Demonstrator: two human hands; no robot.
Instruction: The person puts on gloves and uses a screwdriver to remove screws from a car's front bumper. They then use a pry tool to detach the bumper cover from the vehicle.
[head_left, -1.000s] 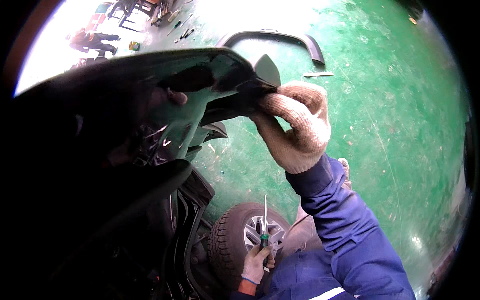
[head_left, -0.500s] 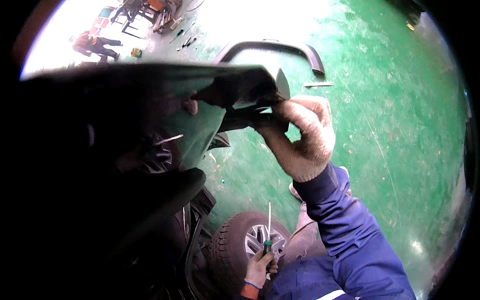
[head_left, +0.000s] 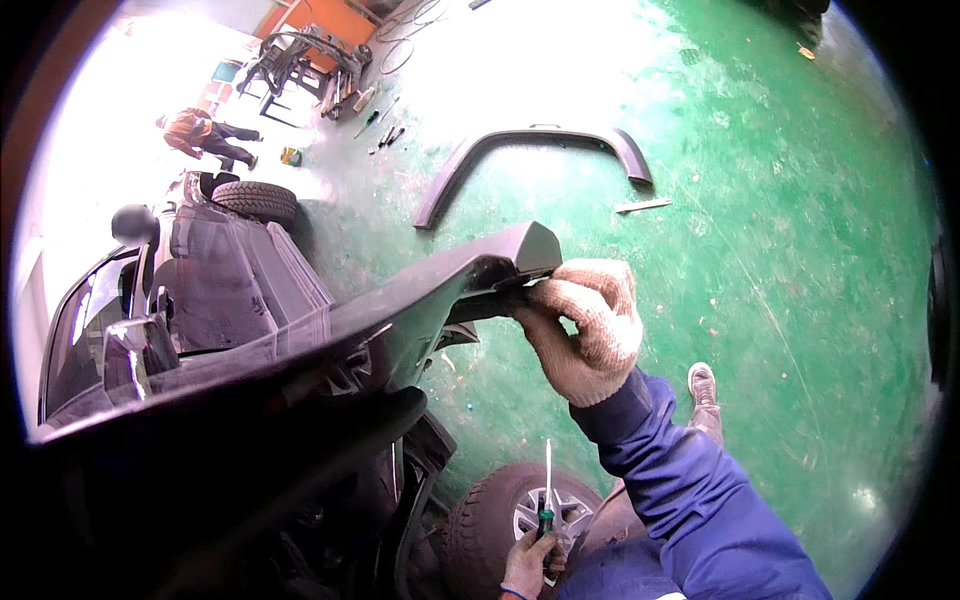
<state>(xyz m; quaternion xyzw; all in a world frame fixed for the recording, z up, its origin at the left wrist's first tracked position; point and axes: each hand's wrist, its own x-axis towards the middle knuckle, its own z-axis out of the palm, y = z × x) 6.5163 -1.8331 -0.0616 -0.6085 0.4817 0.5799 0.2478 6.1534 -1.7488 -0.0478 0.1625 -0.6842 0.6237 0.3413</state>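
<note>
The floor [head_left: 770, 320] is green and spans the centre and right of the scene. The panel [head_left: 400, 302], dark and glossy, extends from the left to the centre, raised above the floor. Its other supports cannot be made out. The trim [head_left: 630, 160], an arch, lies on the floor on the far side, apart from the panel. The wheel [head_left: 485, 525] stands at the near centre.

The right hand [head_left: 583, 330], gloved, pinches the panel at its right end. The left hand [head_left: 532, 562], also gloved, is wrapped around the handle of the screwdriver [head_left: 546, 522] in front of the wheel, shaft pointing far. A pale strip [head_left: 643, 206] lies just beside the trim's right end.

Caution: the right hand grips only the end; if the glove slips on the smooth edge, the panel may drop or swing. The screwdriver tip is exposed; a sudden reach with the left hand could scratch the panel or wheel. A careless step to the far side could crush the trim or bend the strip.
</note>
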